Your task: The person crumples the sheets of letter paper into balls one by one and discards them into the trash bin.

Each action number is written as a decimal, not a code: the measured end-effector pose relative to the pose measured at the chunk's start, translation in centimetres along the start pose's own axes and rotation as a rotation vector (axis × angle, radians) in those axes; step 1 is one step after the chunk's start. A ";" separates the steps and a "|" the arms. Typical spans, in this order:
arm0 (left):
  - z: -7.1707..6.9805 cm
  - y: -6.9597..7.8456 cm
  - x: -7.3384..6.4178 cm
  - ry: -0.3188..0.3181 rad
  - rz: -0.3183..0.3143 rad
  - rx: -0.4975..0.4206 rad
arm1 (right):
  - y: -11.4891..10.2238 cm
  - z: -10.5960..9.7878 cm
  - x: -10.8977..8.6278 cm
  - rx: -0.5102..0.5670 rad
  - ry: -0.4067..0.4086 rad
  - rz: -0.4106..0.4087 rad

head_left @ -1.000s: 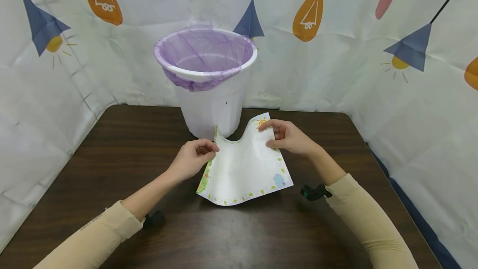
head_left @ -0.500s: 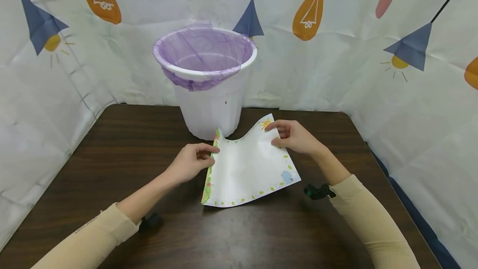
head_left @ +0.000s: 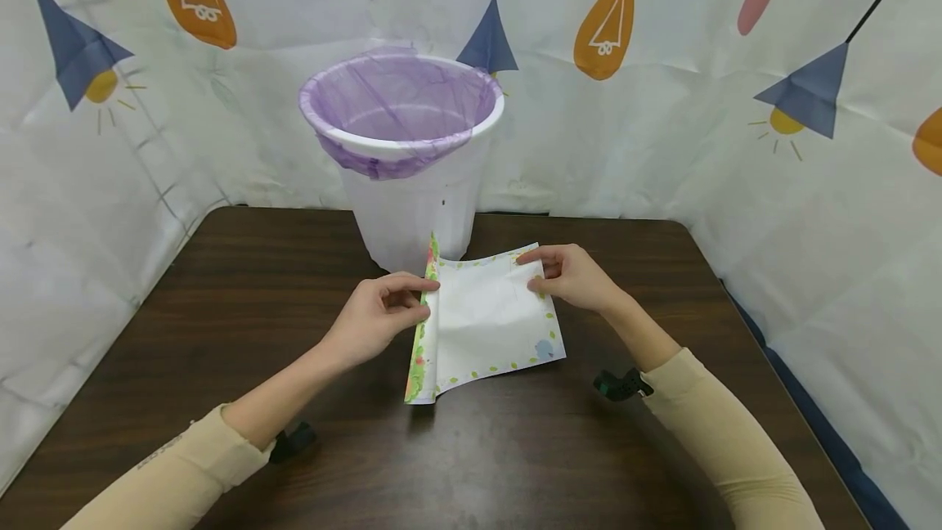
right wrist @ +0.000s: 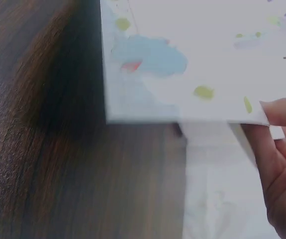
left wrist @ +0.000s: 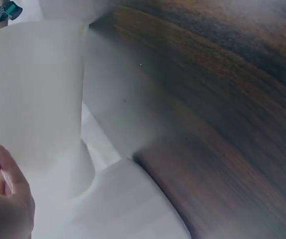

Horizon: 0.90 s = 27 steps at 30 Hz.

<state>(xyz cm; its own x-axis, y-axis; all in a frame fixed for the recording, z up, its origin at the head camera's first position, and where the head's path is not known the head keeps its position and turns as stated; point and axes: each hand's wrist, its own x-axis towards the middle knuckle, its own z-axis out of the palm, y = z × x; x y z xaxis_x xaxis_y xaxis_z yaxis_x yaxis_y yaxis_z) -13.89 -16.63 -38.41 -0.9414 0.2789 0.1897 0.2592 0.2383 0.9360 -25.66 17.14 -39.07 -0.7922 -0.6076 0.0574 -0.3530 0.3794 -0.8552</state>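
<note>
A white sheet of paper (head_left: pixel 489 313) with a printed border of leaves, flowers and a blue bird is held up over the table's middle. My left hand (head_left: pixel 379 313) pinches its left edge between thumb and fingers, and that edge bends up into a narrow upright strip. At the upper right edge, my right hand (head_left: pixel 574 275) pinches the sheet, thumb on the near side of the fingers. From the left wrist, the paper's blank back (left wrist: pixel 33 99) shows beside the left fingers. The right wrist view has the printed bird (right wrist: pixel 152 57) near a lower corner of the sheet.
A white bin (head_left: pixel 412 211) lined with a purple bag (head_left: pixel 401 96) stands at the table's back edge, just behind the paper. The dark wooden table (head_left: pixel 257 285) lies beneath, with white printed cloth (head_left: pixel 662 129) hanging around the back and sides.
The paper's deep curl in the middle has flattened out, and its left edge now folds up more sharply. My right hand moved slightly right, then back left and a little lower; both hands kept their grip.
</note>
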 end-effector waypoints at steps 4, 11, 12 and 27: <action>0.0 0.2 -0.1 0.024 0.027 -0.020 | 0.1 0.2 0.1 -0.042 0.022 0.039; -0.5 0.5 -0.1 0.039 0.037 -0.042 | 0.8 -0.3 -0.1 -0.092 0.060 0.103; -0.6 0.5 -0.1 0.041 0.040 -0.046 | 0.8 -0.4 -0.1 -0.095 0.062 0.097; -0.6 0.2 0.3 0.021 0.059 -0.073 | 0.6 0.5 0.2 -0.096 0.096 0.028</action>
<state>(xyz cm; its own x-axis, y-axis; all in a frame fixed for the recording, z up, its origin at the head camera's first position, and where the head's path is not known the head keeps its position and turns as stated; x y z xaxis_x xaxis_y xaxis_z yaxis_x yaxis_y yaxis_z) -14.25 -17.03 -37.96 -0.9296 0.2703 0.2504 0.2984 0.1534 0.9421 -25.80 16.87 -39.84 -0.8446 -0.5282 0.0871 -0.3724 0.4630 -0.8043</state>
